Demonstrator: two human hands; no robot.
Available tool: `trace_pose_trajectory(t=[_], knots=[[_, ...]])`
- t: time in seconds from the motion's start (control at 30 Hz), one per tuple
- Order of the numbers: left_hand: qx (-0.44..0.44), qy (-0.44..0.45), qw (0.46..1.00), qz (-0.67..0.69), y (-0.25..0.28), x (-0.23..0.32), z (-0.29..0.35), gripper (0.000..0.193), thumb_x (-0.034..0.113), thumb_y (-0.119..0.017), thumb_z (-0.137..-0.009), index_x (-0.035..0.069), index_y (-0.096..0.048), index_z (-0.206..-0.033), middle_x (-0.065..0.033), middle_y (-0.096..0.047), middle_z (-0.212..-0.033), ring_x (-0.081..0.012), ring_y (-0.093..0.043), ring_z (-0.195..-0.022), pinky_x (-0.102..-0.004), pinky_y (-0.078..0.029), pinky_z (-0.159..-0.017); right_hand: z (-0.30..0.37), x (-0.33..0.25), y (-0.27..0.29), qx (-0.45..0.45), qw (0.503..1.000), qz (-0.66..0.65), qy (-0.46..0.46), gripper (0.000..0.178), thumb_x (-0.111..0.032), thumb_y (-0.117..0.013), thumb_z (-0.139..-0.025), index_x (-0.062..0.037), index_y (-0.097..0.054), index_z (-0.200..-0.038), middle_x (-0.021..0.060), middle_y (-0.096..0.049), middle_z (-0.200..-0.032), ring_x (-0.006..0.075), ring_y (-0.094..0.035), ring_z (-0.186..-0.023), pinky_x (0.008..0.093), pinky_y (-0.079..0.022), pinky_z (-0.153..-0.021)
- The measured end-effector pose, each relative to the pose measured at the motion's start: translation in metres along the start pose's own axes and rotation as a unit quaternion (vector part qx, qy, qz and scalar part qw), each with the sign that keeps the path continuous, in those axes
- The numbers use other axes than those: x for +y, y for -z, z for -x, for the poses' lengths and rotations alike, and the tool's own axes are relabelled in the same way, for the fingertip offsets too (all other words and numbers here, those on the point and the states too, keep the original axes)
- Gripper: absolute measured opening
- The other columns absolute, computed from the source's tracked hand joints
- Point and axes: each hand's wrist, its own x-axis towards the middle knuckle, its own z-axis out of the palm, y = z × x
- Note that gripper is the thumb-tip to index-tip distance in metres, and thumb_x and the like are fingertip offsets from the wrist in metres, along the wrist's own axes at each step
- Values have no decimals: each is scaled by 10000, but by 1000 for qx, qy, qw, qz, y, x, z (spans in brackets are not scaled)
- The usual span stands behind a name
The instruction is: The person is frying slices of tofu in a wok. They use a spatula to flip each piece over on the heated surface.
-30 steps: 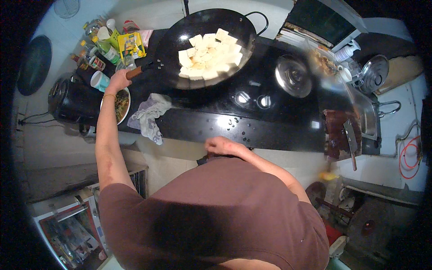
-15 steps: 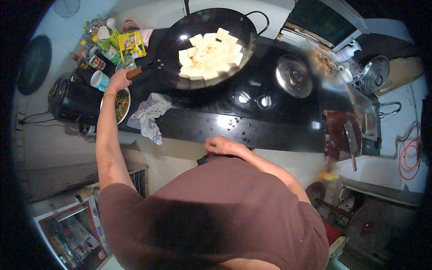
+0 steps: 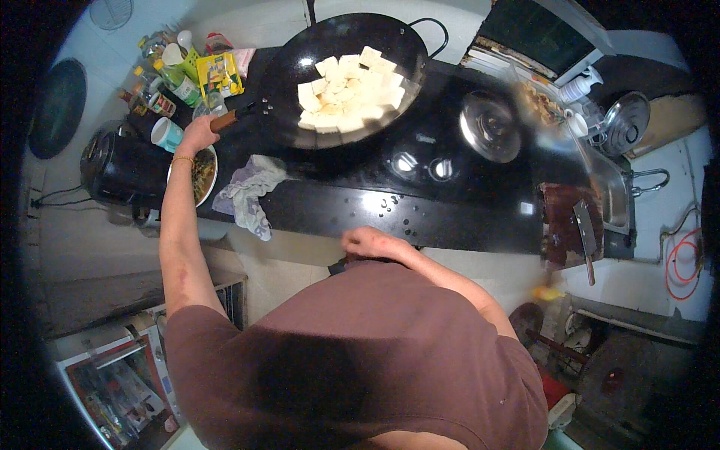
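My left hand [image 3: 199,136] is closed around the brown wooden handle [image 3: 224,121] of a large black wok [image 3: 285,82] on the stove. Pale tofu pieces [image 3: 349,97] lie bunched in the wok, with some liquid among them. Beneath my left wrist stands a white bowl [image 3: 214,178] of greenish-brown food, partly hidden by the forearm. My right hand [image 3: 365,242] rests in front of my body near the counter's front edge, its fingers curled. Whether it holds anything is hidden.
A crumpled grey cloth [image 3: 251,191] lies beside the bowl. Bottles [image 3: 176,84], a yellow packet [image 3: 219,73] and a paper cup [image 3: 166,133] crowd the left back. Toward the right are a round metal lid [image 3: 489,126], a cleaver [image 3: 583,229] on a dark board [image 3: 556,225], and a sink [image 3: 611,191].
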Motion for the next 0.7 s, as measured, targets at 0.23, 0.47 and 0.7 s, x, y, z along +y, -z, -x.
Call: trace_pose_trajectory(t=[0.23,0.47,0.7], knots=[[-9,14,1000,7,1,2,0,571,179,-741,-690,72,-575,-1225,-167,-603,-1176,-337,-567,-1089,-410,-460,-941,0,-1,0,6,1000,8,-10,212,-201,-492,-905,-38,-610,-973,99,-692,-876,208,-655,-823,349,-502,-751],[-12,15,1000,8,1,1,1,575,179,-739,-689,68,-573,-1228,-168,-599,-1187,-333,-565,-1098,-409,-455,-949,-2,3,-2,0,1000,-11,-11,212,-200,-495,-903,-35,-613,-965,99,-694,-869,201,-658,-812,347,-503,-749],[-19,15,1000,9,4,6,3,584,174,-738,-687,59,-568,-1234,-172,-591,-1201,-330,-558,-1113,-407,-452,-953,-3,3,-2,4,1000,-2,-3,211,-200,-495,-904,-33,-615,-952,100,-694,-862,203,-657,-808,341,-501,-748]])
